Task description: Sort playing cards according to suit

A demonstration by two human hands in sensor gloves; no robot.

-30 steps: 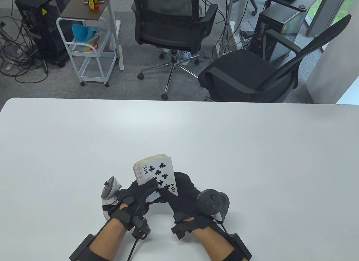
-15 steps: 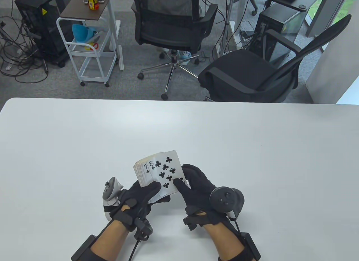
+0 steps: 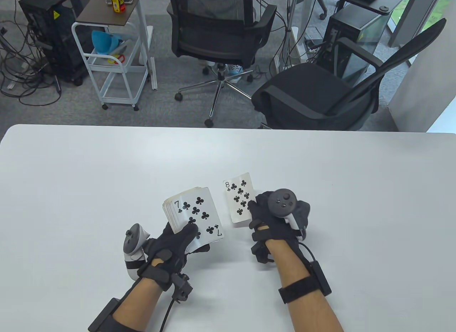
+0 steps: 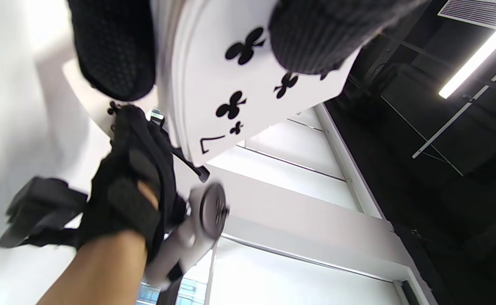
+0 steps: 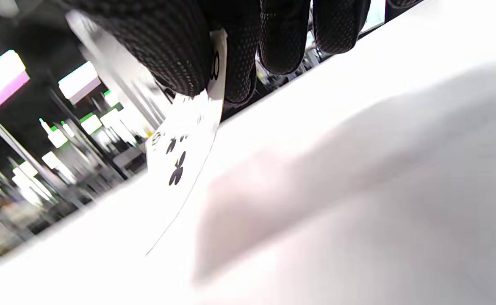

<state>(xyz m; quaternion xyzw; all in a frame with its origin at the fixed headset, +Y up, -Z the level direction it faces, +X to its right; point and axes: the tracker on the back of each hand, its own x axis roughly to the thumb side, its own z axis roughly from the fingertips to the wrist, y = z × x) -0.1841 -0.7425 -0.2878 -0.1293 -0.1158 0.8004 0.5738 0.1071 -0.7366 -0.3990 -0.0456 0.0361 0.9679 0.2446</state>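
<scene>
My left hand (image 3: 178,244) holds a face-up deck of playing cards (image 3: 192,212) above the white table (image 3: 107,175), thumb on the top card, the 7 of clubs. That card also shows in the left wrist view (image 4: 239,84) under my thumb. My right hand (image 3: 265,214) pinches the 8 of clubs (image 3: 239,198) by its near edge, just right of the deck and apart from it. In the right wrist view the card (image 5: 188,144) hangs from my fingers (image 5: 180,55) close above the table.
The table's far edge (image 3: 228,129) runs across the middle of the view. Beyond it stand two black office chairs (image 3: 320,93), a white cart (image 3: 114,61) and computer towers.
My right hand slid the 8 of clubs off the deck and carried it right and forward. The 7 of clubs is now the top card. The left hand shifted slightly left.
</scene>
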